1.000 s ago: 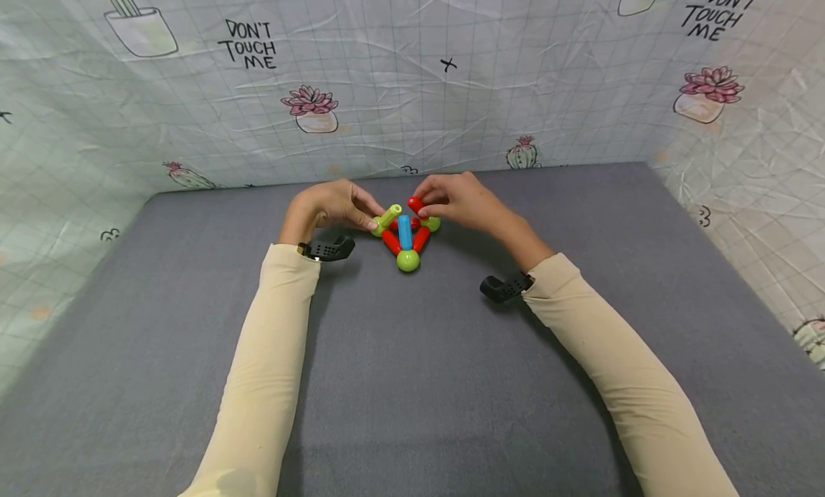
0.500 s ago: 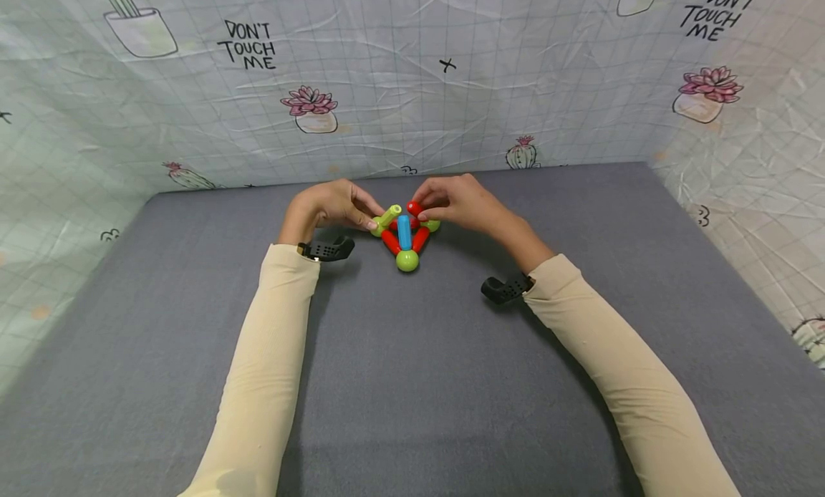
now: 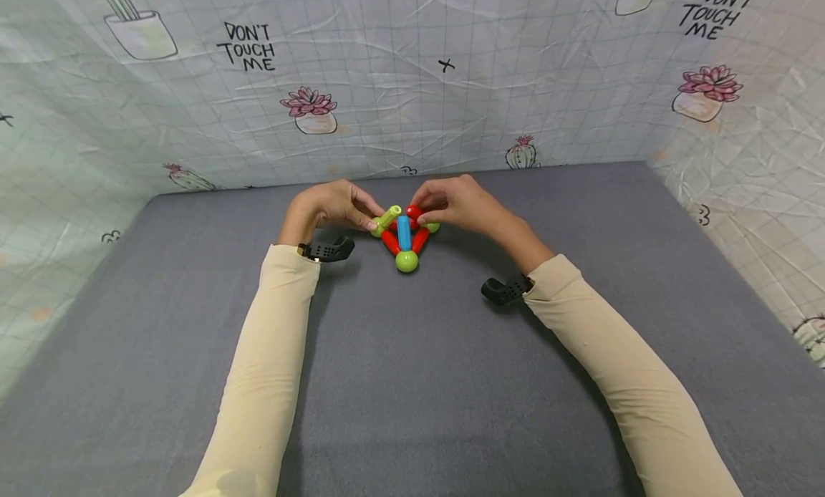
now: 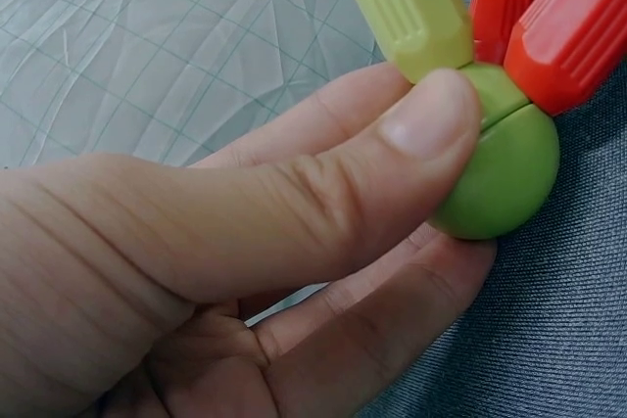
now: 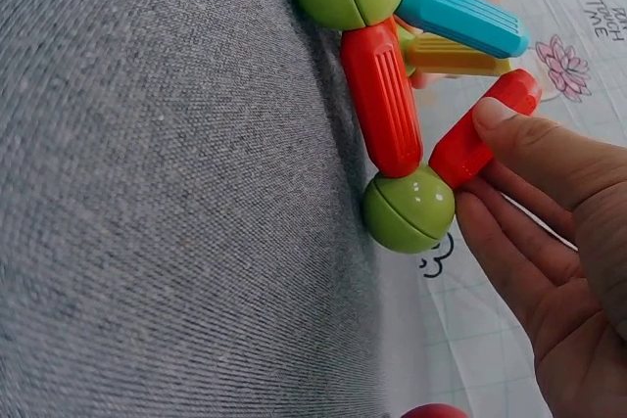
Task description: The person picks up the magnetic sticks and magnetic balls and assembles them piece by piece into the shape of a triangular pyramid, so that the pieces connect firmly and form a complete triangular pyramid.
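Observation:
A triangle of green balls joined by red rods lies toward the back of the table. My left hand pinches the left green ball between thumb and fingers; a yellow-green rod slants up from it. From the front green ball a blue rod leans upward. With thumb and fingertips, my right hand holds a red rod, whose lower end meets the right green ball. That rod tilts inward, its top near the blue and yellow-green rods.
The grey tabletop stretches out in front of the triangle. Behind it rises a white printed sheet. Part of a red rounded thing shows at the bottom of the right wrist view. Black straps sit on both wrists.
The red rod's top has come down and leaned to the left, with my right fingers moving slightly along. My left hand keeps its hold on the ball.

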{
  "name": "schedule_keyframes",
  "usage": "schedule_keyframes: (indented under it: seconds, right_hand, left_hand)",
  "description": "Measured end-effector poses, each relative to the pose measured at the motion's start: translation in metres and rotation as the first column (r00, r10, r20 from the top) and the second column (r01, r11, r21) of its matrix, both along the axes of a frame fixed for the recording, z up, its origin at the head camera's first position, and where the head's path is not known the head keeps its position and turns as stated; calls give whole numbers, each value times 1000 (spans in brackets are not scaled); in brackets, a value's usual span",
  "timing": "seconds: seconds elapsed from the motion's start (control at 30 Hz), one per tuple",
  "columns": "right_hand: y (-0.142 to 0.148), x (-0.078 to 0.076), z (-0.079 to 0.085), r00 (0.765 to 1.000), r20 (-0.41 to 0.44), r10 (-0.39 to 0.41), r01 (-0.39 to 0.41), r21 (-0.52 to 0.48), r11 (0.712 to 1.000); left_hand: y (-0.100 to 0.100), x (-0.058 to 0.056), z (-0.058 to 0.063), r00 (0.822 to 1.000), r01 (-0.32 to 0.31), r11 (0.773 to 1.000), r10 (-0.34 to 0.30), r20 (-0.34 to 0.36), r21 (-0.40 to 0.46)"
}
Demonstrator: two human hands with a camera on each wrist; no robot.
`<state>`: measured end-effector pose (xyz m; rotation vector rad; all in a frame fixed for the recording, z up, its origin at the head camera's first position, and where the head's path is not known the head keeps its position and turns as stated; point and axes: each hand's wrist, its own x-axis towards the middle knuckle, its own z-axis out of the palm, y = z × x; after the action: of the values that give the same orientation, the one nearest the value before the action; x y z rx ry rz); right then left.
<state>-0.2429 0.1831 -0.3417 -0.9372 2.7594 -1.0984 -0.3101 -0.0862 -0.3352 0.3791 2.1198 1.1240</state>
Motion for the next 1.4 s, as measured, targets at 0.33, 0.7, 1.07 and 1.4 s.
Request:
schedule_keyframes:
  seconds: [0.33, 0.7, 1.07, 1.4]
  right_hand:
    - [8, -4, -4, 1000, 6, -27, 26, 192, 981]
    - [11, -9, -10, 998, 47, -52, 43, 169, 985]
    - [13, -10, -12, 994, 79, -76, 65, 133, 989]
    - [12, -4, -10, 997, 44, -61, 53, 167, 985]
  left_hand:
    - [1, -1, 0, 1000, 9, 1000, -9, -2, -9]
    - [-3, -4, -2, 999, 2, 1000, -3, 33, 7]
    - [-3, -4, -1, 999, 2, 1000, -2, 37, 14]
    - [-3, 0, -1, 999, 3, 1000, -4, 34, 28]
